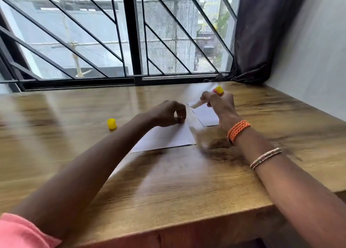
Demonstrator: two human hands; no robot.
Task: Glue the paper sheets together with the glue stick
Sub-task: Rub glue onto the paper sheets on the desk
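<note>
At a wooden tabletop (168,182) by a barred window, the right hand (221,105) grips an uncapped glue stick (207,98), tip down on the small paper sheet's (206,115) far-left corner. The left hand (168,115), fingers curled, pins the larger sheet (166,138) at its 12 o'clock edge. A yellow cap (111,123) stands at 9 o'clock, bare wood around it.

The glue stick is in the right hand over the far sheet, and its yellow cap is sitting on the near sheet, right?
Not quite. The head view shows the cap on the bare table, left of the near sheet. The rest holds: the right hand holds the glue stick over the far sheet.
</note>
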